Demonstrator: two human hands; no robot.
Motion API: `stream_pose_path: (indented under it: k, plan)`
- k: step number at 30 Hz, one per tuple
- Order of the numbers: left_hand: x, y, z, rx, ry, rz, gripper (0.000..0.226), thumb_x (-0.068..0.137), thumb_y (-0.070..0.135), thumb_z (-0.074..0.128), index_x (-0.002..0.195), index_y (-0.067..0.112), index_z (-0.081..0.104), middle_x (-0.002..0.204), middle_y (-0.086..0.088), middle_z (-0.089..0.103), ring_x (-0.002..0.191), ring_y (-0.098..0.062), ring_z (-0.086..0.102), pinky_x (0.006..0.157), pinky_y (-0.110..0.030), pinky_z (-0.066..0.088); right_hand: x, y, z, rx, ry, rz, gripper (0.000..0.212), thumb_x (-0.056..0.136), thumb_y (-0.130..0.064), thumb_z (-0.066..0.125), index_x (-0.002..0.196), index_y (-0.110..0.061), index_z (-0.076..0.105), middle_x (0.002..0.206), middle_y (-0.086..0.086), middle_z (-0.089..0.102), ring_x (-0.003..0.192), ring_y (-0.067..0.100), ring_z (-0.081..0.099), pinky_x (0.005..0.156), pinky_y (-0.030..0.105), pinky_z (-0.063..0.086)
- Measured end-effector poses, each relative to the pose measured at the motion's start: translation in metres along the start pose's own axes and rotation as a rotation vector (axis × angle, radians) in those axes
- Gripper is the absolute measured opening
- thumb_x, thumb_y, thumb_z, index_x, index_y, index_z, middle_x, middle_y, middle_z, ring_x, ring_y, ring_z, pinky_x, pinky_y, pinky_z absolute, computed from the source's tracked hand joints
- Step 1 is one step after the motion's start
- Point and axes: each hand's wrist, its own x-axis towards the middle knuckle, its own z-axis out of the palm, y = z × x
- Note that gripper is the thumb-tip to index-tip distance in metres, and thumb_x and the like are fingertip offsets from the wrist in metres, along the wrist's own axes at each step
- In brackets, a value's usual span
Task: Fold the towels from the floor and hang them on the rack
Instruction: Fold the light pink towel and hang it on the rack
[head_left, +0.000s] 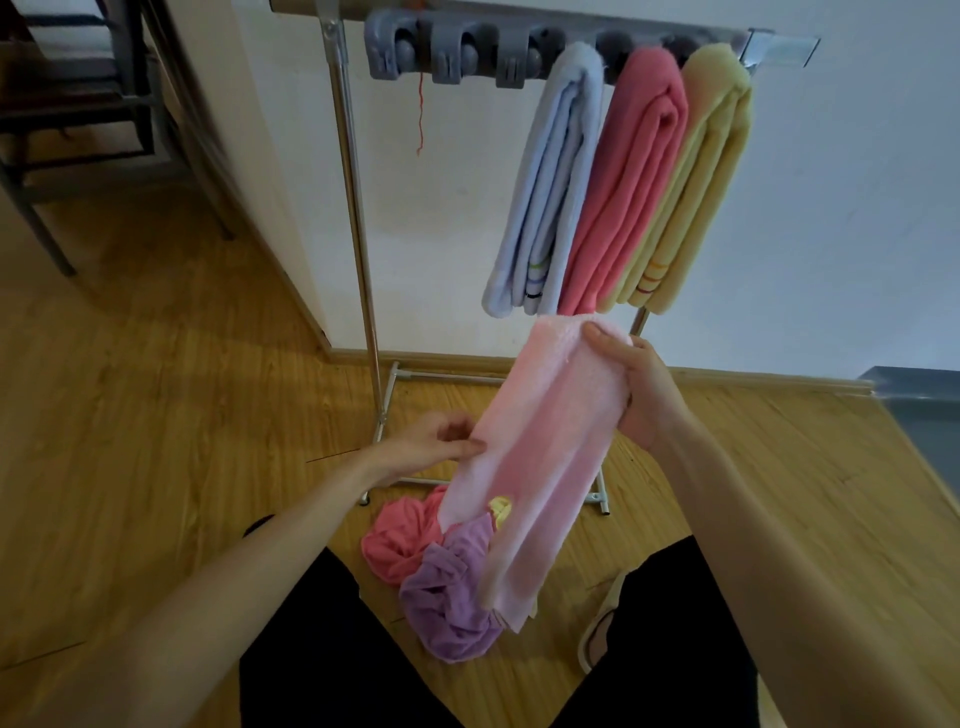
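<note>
A light pink towel (540, 447), folded into a long strip, hangs in front of me. My right hand (631, 384) grips its upper end, thumb on top. My left hand (441, 441) pinches its left edge lower down. Below it on the floor lie a crumpled coral towel (397, 543), a purple towel (449, 597) and a bit of yellow cloth (501, 506). The rack (358, 234) stands against the wall, and its grey clip bar (447, 49) holds a pale blue towel (550, 187), a coral towel (628, 176) and a yellow towel (696, 187), all folded.
Three grey clips on the left of the bar hold no towel; a red thread (421, 114) dangles there. Dark furniture legs (47, 234) stand at the far left. A grey box (919, 410) sits at the right wall. My black-trousered legs and a slipper (600, 629) are below.
</note>
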Motion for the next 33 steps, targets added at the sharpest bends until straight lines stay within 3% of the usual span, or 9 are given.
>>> stream_pose_path:
  k: [5,8,13,15,17,19,21,25,33]
  plan:
    - [0.003,-0.003,-0.009,-0.135,0.35,0.028,0.006,0.096,0.018,0.054,0.095,0.013,0.057,0.091,-0.003,0.063,0.086,-0.015,0.057,0.074,-0.025,0.042,0.0,0.01,-0.011,-0.062,0.122,-0.019,0.03,0.089,-0.023,0.063,0.107,0.001,0.067,0.1,0.017,0.069,0.094,0.028,0.067,0.084,0.039,0.054]
    - [0.002,0.005,-0.016,-0.073,0.442,0.074,0.009,0.097,0.021,0.052,0.089,0.02,0.054,0.081,0.001,0.061,0.076,-0.013,0.056,0.064,-0.025,0.04,-0.003,0.018,-0.017,-0.216,0.2,-0.072,0.026,0.087,-0.027,0.067,0.097,-0.002,0.069,0.094,0.013,0.071,0.087,0.023,0.069,0.075,0.036,0.056]
    - [-0.003,0.019,-0.026,0.137,0.368,0.161,0.011,0.094,0.023,0.058,0.088,0.015,0.054,0.067,-0.003,0.054,0.059,-0.012,0.047,0.054,-0.026,0.032,-0.007,0.025,-0.026,-0.35,0.268,-0.165,0.018,0.088,-0.03,0.066,0.085,-0.013,0.071,0.088,0.01,0.072,0.081,0.014,0.067,0.072,0.034,0.054]
    - [-0.008,0.024,-0.03,0.281,0.285,0.163,0.017,0.089,0.032,0.064,0.082,0.019,0.057,0.063,-0.001,0.052,0.054,-0.01,0.044,0.053,-0.026,0.029,-0.007,0.025,-0.029,-0.355,0.299,-0.194,0.027,0.088,-0.032,0.065,0.085,-0.006,0.069,0.091,0.022,0.068,0.08,0.017,0.063,0.075,0.037,0.052]
    - [-0.014,0.03,-0.031,0.437,0.21,0.138,0.023,0.085,0.038,0.067,0.073,0.023,0.055,0.059,0.008,0.049,0.051,-0.005,0.04,0.052,-0.023,0.029,-0.007,0.025,-0.032,-0.351,0.288,-0.229,0.036,0.089,-0.032,0.062,0.083,0.003,0.061,0.079,0.026,0.059,0.075,0.017,0.056,0.071,0.036,0.046]
    - [-0.019,0.036,-0.031,0.557,0.141,0.102,0.032,0.085,0.042,0.066,0.067,0.019,0.052,0.058,0.01,0.046,0.051,-0.002,0.038,0.05,-0.018,0.028,-0.007,0.024,-0.034,-0.333,0.265,-0.239,0.033,0.092,-0.025,0.059,0.07,-0.001,0.054,0.061,0.006,0.05,0.063,0.009,0.049,0.061,0.024,0.039]
    - [-0.022,0.04,-0.03,0.619,0.099,0.086,0.043,0.088,0.046,0.06,0.061,0.016,0.046,0.055,0.008,0.039,0.048,-0.004,0.034,0.049,-0.02,0.029,-0.007,0.023,-0.034,-0.32,0.247,-0.233,0.026,0.093,-0.017,0.056,0.071,-0.004,0.058,0.061,-0.003,0.054,0.06,0.006,0.051,0.057,0.02,0.039]
    - [-0.019,0.047,-0.03,0.582,0.158,0.045,0.051,0.094,0.042,0.053,0.055,0.015,0.033,0.052,0.002,0.028,0.045,-0.008,0.026,0.046,-0.022,0.021,-0.005,0.023,-0.032,-0.324,0.258,-0.227,0.016,0.089,-0.025,0.063,0.088,-0.011,0.072,0.089,0.008,0.072,0.082,0.016,0.067,0.076,0.031,0.054]
    - [-0.014,0.06,-0.023,0.269,0.443,-0.003,0.045,0.098,0.032,0.047,0.059,0.012,0.037,0.056,-0.003,0.027,0.05,-0.013,0.027,0.044,-0.024,0.017,-0.003,0.03,-0.033,-0.435,0.209,-0.357,0.02,0.094,-0.021,0.058,0.086,-0.002,0.06,0.072,0.007,0.054,0.069,0.017,0.048,0.061,0.026,0.039]
